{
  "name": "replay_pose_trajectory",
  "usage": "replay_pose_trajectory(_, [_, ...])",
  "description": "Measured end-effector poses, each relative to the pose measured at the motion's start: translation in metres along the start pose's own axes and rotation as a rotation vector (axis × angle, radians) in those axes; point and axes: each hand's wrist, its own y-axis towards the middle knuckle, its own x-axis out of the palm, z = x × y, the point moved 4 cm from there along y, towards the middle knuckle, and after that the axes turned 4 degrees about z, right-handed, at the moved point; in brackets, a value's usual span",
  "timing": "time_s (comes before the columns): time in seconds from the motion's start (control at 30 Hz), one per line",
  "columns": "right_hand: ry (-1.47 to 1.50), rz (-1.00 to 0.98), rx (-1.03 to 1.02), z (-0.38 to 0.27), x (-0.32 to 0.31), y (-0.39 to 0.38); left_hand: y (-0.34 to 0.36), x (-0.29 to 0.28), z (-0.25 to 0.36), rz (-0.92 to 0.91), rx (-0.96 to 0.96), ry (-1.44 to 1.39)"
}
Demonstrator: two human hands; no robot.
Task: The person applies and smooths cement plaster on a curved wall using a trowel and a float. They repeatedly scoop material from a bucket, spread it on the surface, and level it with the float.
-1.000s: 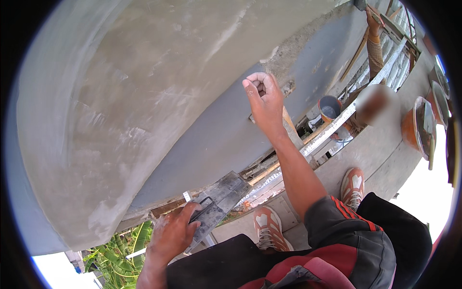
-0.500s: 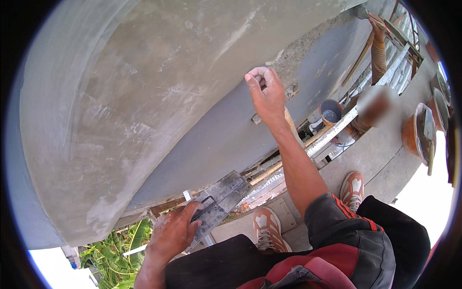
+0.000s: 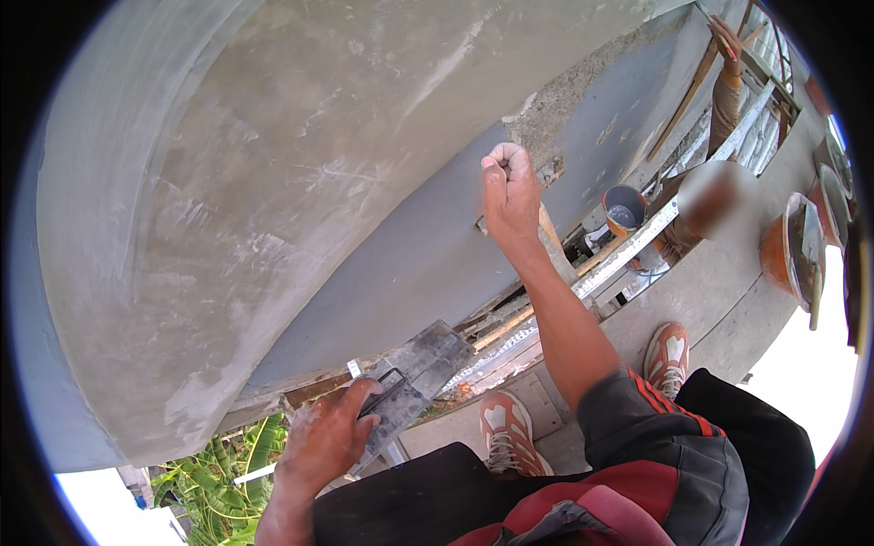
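Grey plaster covers the curved wall (image 3: 300,173) in front of me, paler and rougher above, smoother and darker in the band below. My right hand (image 3: 510,191) is raised against that wall, fingers curled shut around a tool whose wooden handle (image 3: 553,244) runs down past my wrist; a small bit of its blade (image 3: 481,222) shows at the wall beside my palm, though my fist hides most of it, so I cannot tell exactly what kind of tool it is. My left hand (image 3: 328,437) is down low, closed on the handle of a flat metal hawk (image 3: 414,378), its grey plate tilted and smeared with mortar, held just below the wall's lower edge. Under me my two shoes (image 3: 510,437) stand on a concrete ledge (image 3: 692,291). A small bucket (image 3: 625,209) sits near the wall to the right, and an orange pan (image 3: 797,255) lies farther right on the ledge.
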Motion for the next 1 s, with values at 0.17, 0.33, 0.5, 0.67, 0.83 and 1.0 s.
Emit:
replay_pose_trajectory(0.17, [-0.372,-0.197,-0.129,0.029,-0.044,-0.057,-0.003,0.0,0.0,0.014,-0.125,0.053])
replay_pose_trajectory(0.33, [-0.366,-0.536,0.21,0.036,-0.054,-0.134,-0.009,0.006,0.002,0.143,-0.13,0.052])
replay_pose_trajectory(0.5, [0.338,-0.81,0.822,-0.032,-0.005,-0.223,0.013,0.0,0.003,0.136,-0.182,0.065])
replay_pose_trajectory(0.67, [0.876,-0.38,1.364,-0.055,0.006,-0.231,0.02,0.029,0.028,0.198,0.053,0.167])
replay_pose_trajectory(0.83, [1.049,-0.269,1.347,-0.055,0.002,-0.21,0.023,0.032,0.058,0.1,0.141,0.33])
replay_pose_trajectory(1.0, [1.054,-0.066,1.136,-0.039,-0.015,-0.184,0.0,0.023,0.088,-0.065,0.322,0.233])
